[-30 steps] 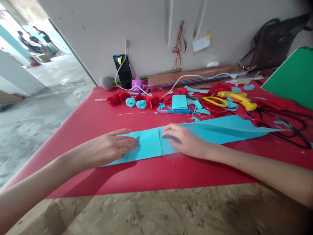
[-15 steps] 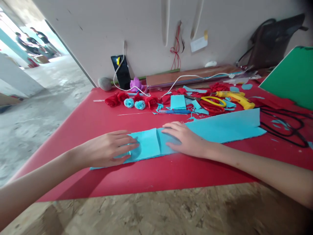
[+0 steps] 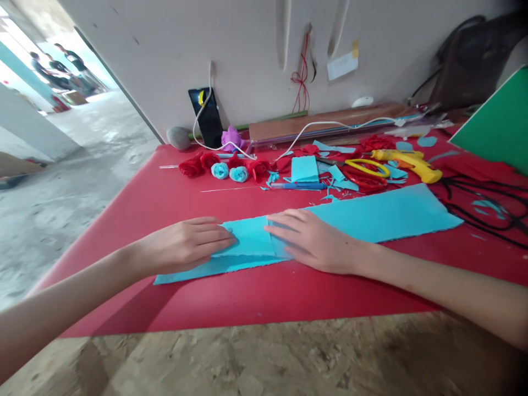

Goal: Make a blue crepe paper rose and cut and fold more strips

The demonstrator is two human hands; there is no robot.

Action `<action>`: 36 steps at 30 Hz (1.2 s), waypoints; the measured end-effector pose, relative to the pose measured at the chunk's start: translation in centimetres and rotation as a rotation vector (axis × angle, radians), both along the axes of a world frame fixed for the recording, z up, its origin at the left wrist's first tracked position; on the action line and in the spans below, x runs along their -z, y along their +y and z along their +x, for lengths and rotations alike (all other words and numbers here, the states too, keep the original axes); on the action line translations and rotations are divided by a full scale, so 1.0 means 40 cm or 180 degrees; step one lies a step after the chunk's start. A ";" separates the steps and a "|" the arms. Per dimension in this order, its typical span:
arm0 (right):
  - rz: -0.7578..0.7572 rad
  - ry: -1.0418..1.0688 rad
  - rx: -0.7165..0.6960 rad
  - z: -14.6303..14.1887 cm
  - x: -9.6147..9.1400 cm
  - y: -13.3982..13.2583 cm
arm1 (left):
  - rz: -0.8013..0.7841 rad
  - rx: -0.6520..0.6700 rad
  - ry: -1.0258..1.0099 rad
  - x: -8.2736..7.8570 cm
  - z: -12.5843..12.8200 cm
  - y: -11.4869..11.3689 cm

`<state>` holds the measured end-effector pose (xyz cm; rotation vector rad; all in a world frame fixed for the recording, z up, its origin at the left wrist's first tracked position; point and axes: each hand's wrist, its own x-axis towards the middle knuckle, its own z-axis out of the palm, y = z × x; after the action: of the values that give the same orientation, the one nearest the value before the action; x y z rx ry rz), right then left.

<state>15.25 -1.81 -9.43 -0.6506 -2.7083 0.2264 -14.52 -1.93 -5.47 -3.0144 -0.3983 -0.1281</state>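
A long strip of light blue paper (image 3: pixel 388 214) lies across the red table cover (image 3: pixel 165 192). My left hand (image 3: pixel 185 246) rests flat on its left part, fingers stretched out toward the middle. My right hand (image 3: pixel 313 239) presses flat on the strip just right of the fold, fingers pointing left. Between the two hands a folded flap of the blue paper (image 3: pixel 247 242) is held down. Neither hand grips anything.
Behind the strip lie red and blue paper roses (image 3: pixel 225 168), a blue paper block (image 3: pixel 304 168), a blue pen (image 3: pixel 297 186), red-and-yellow scissors (image 3: pixel 365 173), a yellow glue gun (image 3: pixel 412 162), black cord (image 3: pixel 487 201). A phone (image 3: pixel 208 118) leans on the wall. Green board (image 3: pixel 499 126) at right.
The strip's right end has dropped flat onto the table. My hands have drawn closer together, folding the middle of the strip over itself; my right hand slid left.
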 end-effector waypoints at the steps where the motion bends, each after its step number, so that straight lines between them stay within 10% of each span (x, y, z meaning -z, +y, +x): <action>1: -0.0006 -0.0024 -0.0035 0.000 0.000 0.001 | -0.0029 -0.0015 -0.0060 0.006 -0.003 0.000; 15: -0.0005 -0.0111 -0.0107 0.000 0.001 0.000 | -0.0218 -0.0706 -0.0656 0.079 -0.038 -0.024; 36: -0.0099 -0.0157 -0.0096 -0.001 0.007 0.005 | 0.0041 -0.0566 -0.0681 0.068 -0.039 -0.034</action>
<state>15.20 -1.59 -9.71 -0.6326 -2.7683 0.2640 -16.07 -3.29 -8.19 -2.9430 -0.6787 -0.4389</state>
